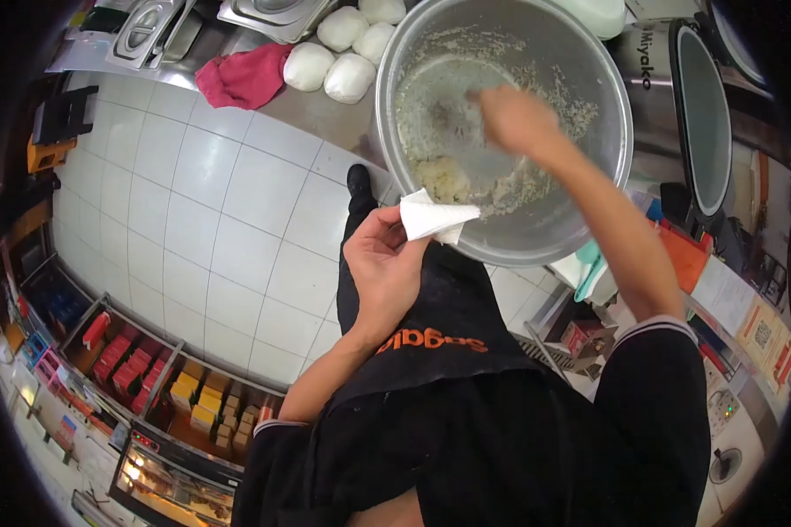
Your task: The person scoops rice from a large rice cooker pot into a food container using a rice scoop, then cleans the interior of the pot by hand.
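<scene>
My left hand (pixel 383 263) pinches a folded white paper napkin (pixel 435 216) at the near rim of a large round metal pot (pixel 620 176). Inside the pot, my right hand (pixel 517 121) is over the bottom, smeared by motion, one finger seeming to point left. Whether it holds anything, I cannot tell. Whitish, crumbly residue (pixel 576 112) clings to the pot's inner wall, and a pale yellowish lump (pixel 444 178) lies low in it, near the napkin. Left of the pot are several round white dough balls (pixel 350 77) and a crumpled red cloth (pixel 244 77).
Metal lidded food pans (pixel 145 33) stand on the counter at the upper left. A tall container marked Miyako (pixel 646 79) is right of the pot. Tiled floor (pixel 211 211) spreads to the left. Shelves with small boxes (pixel 206 406) and a lit display case (pixel 171 483) are at the lower left.
</scene>
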`<state>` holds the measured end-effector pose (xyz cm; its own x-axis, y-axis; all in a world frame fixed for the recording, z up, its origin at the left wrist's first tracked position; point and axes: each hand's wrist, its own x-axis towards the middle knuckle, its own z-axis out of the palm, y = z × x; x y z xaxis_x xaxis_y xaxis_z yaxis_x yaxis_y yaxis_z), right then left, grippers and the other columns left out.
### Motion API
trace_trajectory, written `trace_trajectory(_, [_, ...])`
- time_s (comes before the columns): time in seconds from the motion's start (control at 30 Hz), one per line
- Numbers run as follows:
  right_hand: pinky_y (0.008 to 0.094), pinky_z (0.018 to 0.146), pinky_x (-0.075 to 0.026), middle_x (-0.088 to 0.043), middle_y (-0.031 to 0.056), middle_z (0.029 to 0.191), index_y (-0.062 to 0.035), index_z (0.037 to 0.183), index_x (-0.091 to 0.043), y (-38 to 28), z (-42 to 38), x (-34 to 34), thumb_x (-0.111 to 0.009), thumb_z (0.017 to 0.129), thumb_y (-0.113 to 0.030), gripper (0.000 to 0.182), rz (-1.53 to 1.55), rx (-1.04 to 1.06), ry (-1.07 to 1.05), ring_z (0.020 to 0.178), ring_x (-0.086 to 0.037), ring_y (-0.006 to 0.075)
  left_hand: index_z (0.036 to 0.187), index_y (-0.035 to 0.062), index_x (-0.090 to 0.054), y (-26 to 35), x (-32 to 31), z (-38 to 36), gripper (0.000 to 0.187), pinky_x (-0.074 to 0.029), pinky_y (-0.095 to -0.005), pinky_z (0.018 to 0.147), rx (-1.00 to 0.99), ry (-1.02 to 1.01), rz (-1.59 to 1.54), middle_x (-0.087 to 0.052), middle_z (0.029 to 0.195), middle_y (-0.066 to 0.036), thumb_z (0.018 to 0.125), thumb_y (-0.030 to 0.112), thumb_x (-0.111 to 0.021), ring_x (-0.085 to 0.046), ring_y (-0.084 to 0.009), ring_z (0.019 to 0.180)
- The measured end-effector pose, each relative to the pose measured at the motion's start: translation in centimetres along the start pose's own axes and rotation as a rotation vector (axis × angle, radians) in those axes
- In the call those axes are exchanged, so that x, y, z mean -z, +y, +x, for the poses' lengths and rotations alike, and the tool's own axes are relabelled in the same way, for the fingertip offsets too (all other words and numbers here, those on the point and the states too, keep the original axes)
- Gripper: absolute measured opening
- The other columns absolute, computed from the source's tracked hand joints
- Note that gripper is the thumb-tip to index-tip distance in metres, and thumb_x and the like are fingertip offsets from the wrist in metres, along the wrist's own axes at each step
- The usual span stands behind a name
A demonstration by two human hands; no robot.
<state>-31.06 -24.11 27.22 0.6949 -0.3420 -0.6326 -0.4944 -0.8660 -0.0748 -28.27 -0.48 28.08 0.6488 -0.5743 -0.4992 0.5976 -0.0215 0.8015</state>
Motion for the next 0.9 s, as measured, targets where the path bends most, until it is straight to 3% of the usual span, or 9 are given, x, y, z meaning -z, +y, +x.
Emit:
trace_trajectory(0.07, [0.0466, 0.075, -0.054, -0.066, 0.0196, 0.098, -0.0152, 0.125, -0.059, 2.5, 1.8, 0.8, -0.055, 0.078, -0.001, 0.049, -0.046, -0.209, 0.11, 0.088, -0.067, 0.035, 0.101, -0.007, -0.058, 0.1, 0.2, -0.1, 0.023, -0.053, -0.0281, 0.081, 0.01, -0.017, -0.012, -0.066, 0.098, -0.014, 0.079, -0.012, -0.063, -0.065, -0.0173, 0.09])
trace_trajectory(0.2, [0.0471, 0.073, -0.055, -0.068, 0.0188, 0.094, -0.0139, 0.121, -0.06, -1.7, -1.0, -4.6, -0.053, 0.08, -0.005, 0.043, -0.072, 0.1, -0.014, 0.083, -0.067, 0.0362, 0.1, -0.0065, -0.058, 0.5, 0.1, -0.1, 0.022, -0.053, -0.0275, 0.082, 0.032, -0.011, 0.031, -0.066, 0.098, -0.013, 0.079, -0.011, -0.063, -0.065, -0.0172, 0.091])
trace_trajectory(0.3, [0.0471, 0.075, -0.054, -0.068, 0.0199, 0.092, -0.0118, 0.118, -0.061, 0.1, -1.0, -4.0, -0.052, 0.081, -0.007, 0.039, 0.044, 0.117, 0.008, 0.082, -0.067, 0.0369, 0.1, -0.0063, -0.058, 0.2, 0.2, 0.0, 0.022, -0.053, -0.0279, 0.082, 0.002, -0.024, 0.005, -0.066, 0.098, -0.013, 0.079, -0.011, -0.063, -0.065, -0.0172, 0.091])
trace_trajectory(0.37, [0.0475, 0.078, -0.052, -0.067, 0.0228, 0.09, -0.0111, 0.119, -0.062, 2.8, 1.0, -2.3, -0.051, 0.081, -0.008, 0.039, 0.133, -0.136, 0.163, 0.083, -0.066, 0.0382, 0.1, -0.0062, -0.058, 0.2, 0.0, -0.1, 0.022, -0.053, -0.028, 0.082, 0.011, -0.014, -0.011, -0.066, 0.098, -0.013, 0.079, -0.011, -0.063, -0.065, -0.0173, 0.091])
trace_trajectory(0.47, [0.0482, 0.078, -0.051, -0.066, 0.0247, 0.087, -0.0101, 0.118, -0.063, 7.8, 3.9, -5.2, -0.05, 0.082, -0.009, 0.039, 0.331, -0.282, 0.399, 0.084, -0.066, 0.0389, 0.1, -0.006, -0.058, 0.2, 0.2, -0.3, 0.022, -0.053, -0.0281, 0.082, 0.019, 0.001, -0.004, -0.066, 0.098, -0.013, 0.079, -0.011, -0.063, -0.065, -0.0174, 0.091])
trace_trajectory(0.67, [0.0464, 0.083, -0.051, -0.067, 0.0236, 0.095, -0.0065, 0.114, -0.066, -0.5, 1.2, -5.1, -0.052, 0.078, -0.01, 0.039, 0.281, -0.031, 0.06, 0.088, -0.066, 0.0391, 0.1, -0.0059, -0.059, 0.2, 0.2, -0.1, 0.021, -0.052, -0.0277, 0.084, 0.021, -0.03, 0.011, -0.066, 0.098, -0.012, 0.081, -0.01, -0.065, -0.064, -0.0166, 0.092])
trace_trajectory(0.7, [0.0448, 0.083, -0.052, -0.067, 0.0235, 0.099, -0.0032, 0.111, -0.066, 0.6, 3.4, -3.9, -0.055, 0.077, -0.012, 0.038, 0.265, -0.144, 0.019, 0.092, -0.065, 0.0376, 0.101, -0.0059, -0.059, 0.1, 0.3, -0.2, 0.021, -0.051, -0.0269, 0.085, 0.003, -0.033, -0.001, -0.066, 0.099, -0.011, 0.081, -0.008, -0.066, -0.064, -0.0156, 0.094])
trace_trajectory(0.77, [0.0445, 0.084, -0.051, -0.066, 0.0253, 0.099, -0.0013, 0.108, -0.067, 2.4, 5.5, -1.1, -0.056, 0.076, -0.015, 0.037, 0.442, -0.332, 0.243, 0.094, -0.065, 0.0374, 0.101, -0.0062, -0.059, 0.1, 0.2, -0.1, 0.02, -0.052, -0.0269, 0.085, -0.029, -0.019, -0.001, -0.066, 0.099, -0.011, 0.081, -0.008, -0.066, -0.064, -0.0157, 0.094])
trace_trajectory(0.9, [0.0437, 0.084, -0.052, -0.066, 0.0238, 0.101, -0.0022, 0.112, -0.065, 1.5, 8.7, -2.8, -0.058, 0.075, -0.017, 0.04, 0.411, -0.25, 0.114, 0.096, -0.065, 0.0365, 0.1, -0.0069, -0.059, 0.5, -0.1, -0.2, 0.02, -0.052, -0.0269, 0.083, -0.019, 0.004, 0.009, -0.066, 0.098, -0.012, 0.082, -0.008, -0.066, -0.064, -0.0161, 0.093])
